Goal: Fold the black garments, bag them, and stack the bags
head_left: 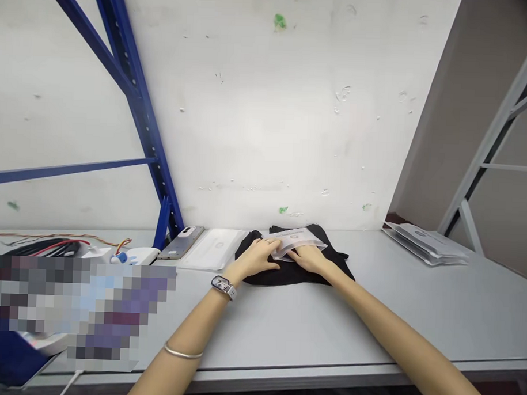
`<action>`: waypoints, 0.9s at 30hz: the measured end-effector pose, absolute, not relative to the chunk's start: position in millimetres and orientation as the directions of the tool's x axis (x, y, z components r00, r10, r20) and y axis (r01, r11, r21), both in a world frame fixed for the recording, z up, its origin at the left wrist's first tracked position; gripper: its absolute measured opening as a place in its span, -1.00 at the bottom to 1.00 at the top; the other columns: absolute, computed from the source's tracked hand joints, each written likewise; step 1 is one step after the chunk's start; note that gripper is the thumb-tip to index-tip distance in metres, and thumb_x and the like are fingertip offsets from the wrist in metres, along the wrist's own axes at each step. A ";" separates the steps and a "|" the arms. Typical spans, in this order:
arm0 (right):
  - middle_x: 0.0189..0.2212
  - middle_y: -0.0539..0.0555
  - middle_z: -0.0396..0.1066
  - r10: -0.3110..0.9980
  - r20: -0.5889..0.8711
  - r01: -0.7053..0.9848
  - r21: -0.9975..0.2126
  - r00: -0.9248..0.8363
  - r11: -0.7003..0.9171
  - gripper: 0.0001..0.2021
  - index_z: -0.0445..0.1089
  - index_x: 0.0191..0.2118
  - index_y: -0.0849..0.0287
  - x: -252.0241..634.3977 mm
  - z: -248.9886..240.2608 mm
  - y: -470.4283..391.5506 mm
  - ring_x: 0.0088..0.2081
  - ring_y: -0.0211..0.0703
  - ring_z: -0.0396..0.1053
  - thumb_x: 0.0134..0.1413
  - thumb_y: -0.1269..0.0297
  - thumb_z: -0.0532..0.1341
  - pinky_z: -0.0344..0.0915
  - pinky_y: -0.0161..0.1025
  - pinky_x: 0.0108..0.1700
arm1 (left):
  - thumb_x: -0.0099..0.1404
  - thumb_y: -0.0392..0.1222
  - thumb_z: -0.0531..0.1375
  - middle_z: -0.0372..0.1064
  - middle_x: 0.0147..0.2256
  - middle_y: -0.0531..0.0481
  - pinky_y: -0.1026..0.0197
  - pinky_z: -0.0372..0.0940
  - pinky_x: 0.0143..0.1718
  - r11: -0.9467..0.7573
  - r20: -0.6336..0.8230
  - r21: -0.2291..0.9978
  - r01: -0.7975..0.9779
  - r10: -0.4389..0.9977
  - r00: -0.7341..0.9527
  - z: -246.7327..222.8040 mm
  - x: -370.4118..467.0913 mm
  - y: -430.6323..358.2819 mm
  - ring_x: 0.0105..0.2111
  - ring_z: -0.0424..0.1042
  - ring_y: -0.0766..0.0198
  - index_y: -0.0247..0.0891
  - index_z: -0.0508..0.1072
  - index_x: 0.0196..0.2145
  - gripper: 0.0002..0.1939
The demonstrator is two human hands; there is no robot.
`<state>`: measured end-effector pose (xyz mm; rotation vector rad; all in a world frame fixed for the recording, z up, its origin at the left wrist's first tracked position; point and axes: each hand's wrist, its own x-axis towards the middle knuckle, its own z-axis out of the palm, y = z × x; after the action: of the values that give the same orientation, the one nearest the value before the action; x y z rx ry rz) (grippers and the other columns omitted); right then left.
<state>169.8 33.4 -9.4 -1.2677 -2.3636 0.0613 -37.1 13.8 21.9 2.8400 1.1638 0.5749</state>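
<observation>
A frosted plastic bag [294, 238] with printed lettering and a round mark lies over a spread of black cloth [286, 276] near the wall. My left hand [257, 259] grips the bag's left end with bent fingers, its thumb lower down over the cloth. Closed at the bag's near edge, my right hand [308, 258] has its fingers partly covered by the translucent plastic. Whether anything is inside the bag is hard to make out. Black fabric sticks out behind and on both sides of the bag.
Left of the cloth lie a stack of frosted bags [214, 249] and a phone [182, 243]. More bags [430, 243] are piled at the right. A blue rack post [149, 130], cables [49, 247] and a white power strip [143, 255] stand left, beside a blurred patch.
</observation>
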 end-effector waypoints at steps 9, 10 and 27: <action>-0.21 0.18 0.50 0.810 0.364 0.860 -0.043 -0.460 0.508 -0.76 0.42 -0.12 0.15 171.2 7.1 -8.0 -0.14 0.04 0.43 0.20 0.29 0.06 0.28 -0.13 -0.13 | 0.22 -0.42 0.09 0.40 -0.23 -0.01 0.13 0.18 -0.12 -0.750 0.374 -0.074 0.657 0.589 0.716 20.9 -33.6 14.9 -0.10 0.32 0.16 -0.24 0.37 -0.40 -0.86; -0.28 0.19 0.51 0.815 0.360 0.868 -0.027 -0.455 0.496 -0.77 0.44 -0.18 0.16 166.5 6.6 -10.3 -0.22 0.04 0.45 0.21 0.29 0.05 0.28 -0.14 -0.19 | 0.22 -0.42 0.08 0.40 -0.23 -0.03 0.11 0.18 -0.10 -0.752 0.378 -0.093 0.653 0.580 0.721 21.2 -31.1 13.8 -0.07 0.30 0.14 -0.24 0.38 -0.43 -0.85; -0.49 0.21 0.46 0.860 0.347 0.922 0.044 -0.374 0.384 -0.74 0.44 -0.35 0.22 177.8 -0.8 14.3 -0.43 -0.04 0.40 0.07 0.54 0.01 0.13 -0.22 -0.37 | 0.07 -0.45 0.12 0.38 -0.30 0.03 0.09 0.15 -0.04 -0.746 0.377 0.046 0.665 0.629 0.680 33.0 -60.3 26.2 -0.01 0.20 0.12 -0.22 0.32 -0.59 -0.81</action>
<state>177.8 14.3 -0.8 -1.5730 -2.3785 -0.3366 -60.3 26.2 33.0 2.9650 1.1454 0.6079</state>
